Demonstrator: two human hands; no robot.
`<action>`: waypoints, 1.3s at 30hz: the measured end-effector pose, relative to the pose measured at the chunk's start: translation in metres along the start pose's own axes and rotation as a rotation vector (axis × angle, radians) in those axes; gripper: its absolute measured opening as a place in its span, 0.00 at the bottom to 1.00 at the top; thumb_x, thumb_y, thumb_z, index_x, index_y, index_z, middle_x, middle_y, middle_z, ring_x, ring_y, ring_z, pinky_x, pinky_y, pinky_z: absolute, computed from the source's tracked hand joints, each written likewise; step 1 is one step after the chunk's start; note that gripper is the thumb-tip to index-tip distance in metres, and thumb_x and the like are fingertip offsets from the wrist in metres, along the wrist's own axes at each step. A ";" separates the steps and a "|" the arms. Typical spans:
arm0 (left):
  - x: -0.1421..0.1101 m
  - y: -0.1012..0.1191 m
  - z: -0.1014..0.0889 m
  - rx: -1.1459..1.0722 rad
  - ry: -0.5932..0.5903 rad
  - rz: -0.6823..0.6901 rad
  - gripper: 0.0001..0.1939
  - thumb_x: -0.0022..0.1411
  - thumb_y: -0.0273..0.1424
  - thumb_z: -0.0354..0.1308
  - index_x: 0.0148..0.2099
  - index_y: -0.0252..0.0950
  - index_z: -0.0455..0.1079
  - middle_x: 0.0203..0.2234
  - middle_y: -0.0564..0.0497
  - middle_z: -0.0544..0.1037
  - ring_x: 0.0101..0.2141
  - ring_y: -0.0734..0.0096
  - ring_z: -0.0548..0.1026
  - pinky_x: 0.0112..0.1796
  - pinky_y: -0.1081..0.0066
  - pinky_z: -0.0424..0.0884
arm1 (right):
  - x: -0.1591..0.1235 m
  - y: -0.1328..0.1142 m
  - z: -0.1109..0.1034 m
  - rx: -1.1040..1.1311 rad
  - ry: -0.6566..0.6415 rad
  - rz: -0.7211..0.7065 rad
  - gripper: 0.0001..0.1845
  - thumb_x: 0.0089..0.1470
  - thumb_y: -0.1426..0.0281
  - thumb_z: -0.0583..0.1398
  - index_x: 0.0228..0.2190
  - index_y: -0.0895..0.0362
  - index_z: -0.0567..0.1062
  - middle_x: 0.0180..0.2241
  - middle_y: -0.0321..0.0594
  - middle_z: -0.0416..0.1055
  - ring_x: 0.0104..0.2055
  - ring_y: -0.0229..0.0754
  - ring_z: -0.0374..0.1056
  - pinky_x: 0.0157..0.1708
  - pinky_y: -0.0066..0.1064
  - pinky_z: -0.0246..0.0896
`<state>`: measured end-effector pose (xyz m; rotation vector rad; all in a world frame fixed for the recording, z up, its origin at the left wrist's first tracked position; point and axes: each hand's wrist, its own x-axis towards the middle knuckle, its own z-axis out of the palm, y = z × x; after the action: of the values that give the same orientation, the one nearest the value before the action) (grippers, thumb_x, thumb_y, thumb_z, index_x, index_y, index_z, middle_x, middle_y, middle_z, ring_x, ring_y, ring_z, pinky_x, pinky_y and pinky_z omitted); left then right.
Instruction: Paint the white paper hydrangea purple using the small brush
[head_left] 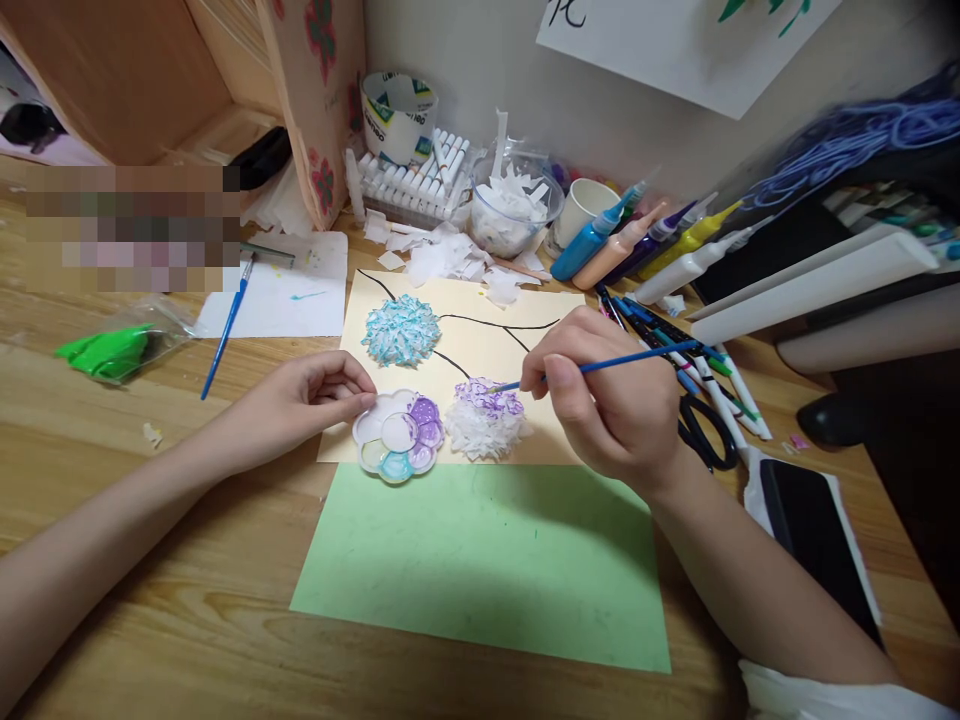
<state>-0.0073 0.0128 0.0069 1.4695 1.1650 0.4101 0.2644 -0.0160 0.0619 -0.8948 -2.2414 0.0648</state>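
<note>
My right hand (611,400) grips a thin blue paintbrush (637,354), its tip on a round tuft of white paper scraps (487,438) whose upper half is purple. Thumb and fingers of my left hand (322,390) pinch the edge of a white flower-shaped paint palette (399,432), which has purple, blue and pale yellow paint in its wells. Under both lies a cream sheet (480,300) with drawn black branch lines. To the upper left on that sheet sits a second paper tuft (402,330), tinted blue. A green sheet (487,560) lies below the cream one.
Another blue brush (227,325) rests on a white paper (315,295) at left, near a bag with green clay (109,350). Behind are a bowl of paper scraps (517,215), markers (420,190) and paint bottles (592,240). Black scissors (709,435) and a phone (817,525) lie right.
</note>
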 end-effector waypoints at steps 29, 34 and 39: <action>-0.001 0.003 0.000 -0.012 0.003 0.005 0.14 0.53 0.41 0.66 0.34 0.36 0.71 0.25 0.56 0.73 0.27 0.74 0.70 0.28 0.77 0.65 | -0.001 -0.012 0.010 0.249 -0.110 0.004 0.11 0.63 0.73 0.51 0.33 0.58 0.71 0.28 0.39 0.74 0.31 0.38 0.65 0.33 0.32 0.64; 0.000 0.004 0.000 0.002 0.003 0.015 0.15 0.53 0.42 0.65 0.34 0.36 0.70 0.25 0.55 0.73 0.27 0.73 0.70 0.27 0.76 0.65 | -0.003 -0.013 0.018 0.229 -0.154 -0.052 0.08 0.62 0.75 0.51 0.34 0.59 0.70 0.29 0.41 0.75 0.32 0.39 0.65 0.34 0.32 0.65; -0.001 0.005 0.001 0.017 0.008 0.011 0.16 0.53 0.44 0.65 0.34 0.36 0.71 0.25 0.55 0.73 0.27 0.73 0.70 0.27 0.76 0.66 | 0.000 -0.012 0.012 0.217 -0.139 -0.030 0.09 0.63 0.74 0.51 0.33 0.59 0.71 0.29 0.40 0.74 0.32 0.38 0.65 0.34 0.31 0.64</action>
<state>-0.0046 0.0120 0.0119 1.4910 1.1696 0.4150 0.2501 -0.0225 0.0565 -0.7594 -2.3209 0.3600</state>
